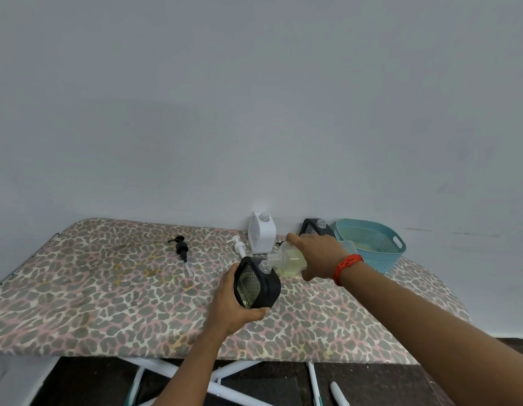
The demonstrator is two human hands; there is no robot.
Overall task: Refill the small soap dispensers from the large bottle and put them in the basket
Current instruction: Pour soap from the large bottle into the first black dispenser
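Observation:
My left hand (231,303) grips a black square soap dispenser (259,284) with a clear ribbed window, its open neck facing up and to the right. My right hand (316,256) holds the large clear bottle (286,259) of pale yellow liquid, tipped on its side so its mouth meets the dispenser's neck. A white dispenser (261,232) and a second black dispenser (314,227) stand uncapped at the back by the wall. The teal basket (374,244) sits at the back right. A black pump head (181,249) and a white pump head (239,247) lie loose on the table.
The table (108,297) has a leopard-print cover and stands against a plain grey wall. Its white crossed legs (222,376) show below the front edge over a dark floor. A red cord is tied round my right wrist (346,266).

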